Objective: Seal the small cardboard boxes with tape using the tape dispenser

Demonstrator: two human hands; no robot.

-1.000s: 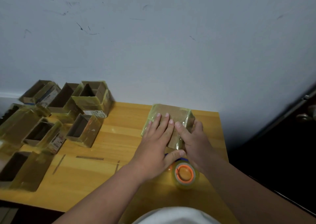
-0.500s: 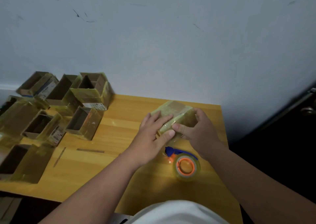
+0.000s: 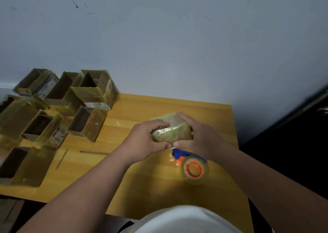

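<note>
**Tape smoothing on the held box**

Landmark for all positions: the tape dispenser (image 3: 192, 167), which lies on its side on the wooden table (image 3: 145, 176), untouched by either hand.

Open boxes (image 3: 85, 124) stand in a cluster well to the left of the dispenser, near the wall; they appear unsealed.

Left hand (image 3: 147, 140): positioned just beyond and left of the dispenser. The fingers curl over the top of the small cardboard box (image 3: 173, 130) and the thumb runs under its near edge, so the hand grips the box. The forearm approaches from the lower left.

The box sits just beyond the dispenser, tilted, its surfaces wrapped in glossy tape.

Right hand (image 3: 197, 133): positioned just beyond the dispenser. It clasps the right end of the box, fingers over the top and thumb at the near lower edge.

Recommended procedure: press the tape flat along the near edge with both thumbs, working outward to expel wrinkles. Keep the box firmly supported throughout.
</note>
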